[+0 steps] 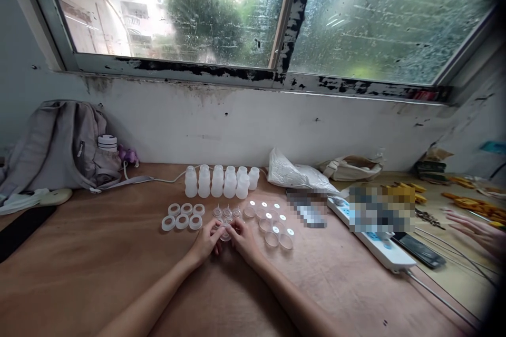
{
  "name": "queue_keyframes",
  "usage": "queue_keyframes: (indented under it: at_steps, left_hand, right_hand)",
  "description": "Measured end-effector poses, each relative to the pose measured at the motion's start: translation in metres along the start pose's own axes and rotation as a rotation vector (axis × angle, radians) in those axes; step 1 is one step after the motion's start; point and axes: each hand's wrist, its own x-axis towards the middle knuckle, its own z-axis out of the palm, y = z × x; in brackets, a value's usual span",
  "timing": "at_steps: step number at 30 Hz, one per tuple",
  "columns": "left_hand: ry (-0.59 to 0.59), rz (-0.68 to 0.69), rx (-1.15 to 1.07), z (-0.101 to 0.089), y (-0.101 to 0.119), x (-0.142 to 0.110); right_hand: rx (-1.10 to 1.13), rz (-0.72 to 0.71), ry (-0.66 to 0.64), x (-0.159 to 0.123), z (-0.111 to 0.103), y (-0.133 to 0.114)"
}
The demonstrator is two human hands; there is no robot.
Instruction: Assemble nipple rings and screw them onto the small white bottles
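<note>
My left hand [208,239] and my right hand [244,239] meet at the middle of the table, with fingers pinched around a clear bottle teat [225,236]. Just beyond my fingertips stand more clear teats [227,211], tips up. Small frosted bottles [217,181] without caps are lined up behind them. To the left lie several translucent screw rings [182,221] in two rows. Right of my hands are several clear dome caps [271,239], and small white discs [269,216] appear on or by them. My fingers partly hide the held teat.
A grey backpack [67,142] leans at the far left, near a black phone-like slab [26,231]. At right, a white power strip [371,237] and a dark phone [421,250] lie near another person's hand [476,229]. A white plastic bag [296,171] rests by the wall.
</note>
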Motion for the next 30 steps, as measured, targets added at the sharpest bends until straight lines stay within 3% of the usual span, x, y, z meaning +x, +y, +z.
queue_keyframes:
  at_steps: [6, 23, 30]
  left_hand:
    - [0.038, -0.007, -0.015, 0.000, -0.003, 0.001]
    - [0.023, -0.035, 0.023, 0.002, 0.000, -0.001]
    - [0.051, -0.025, 0.063, 0.003, 0.004, -0.004]
  right_hand:
    - [0.089, 0.061, -0.068, -0.001, 0.000, -0.002]
    - [-0.049, 0.028, -0.062, -0.002, -0.003, -0.014]
    - [-0.023, 0.093, -0.038, -0.004, -0.001, -0.015]
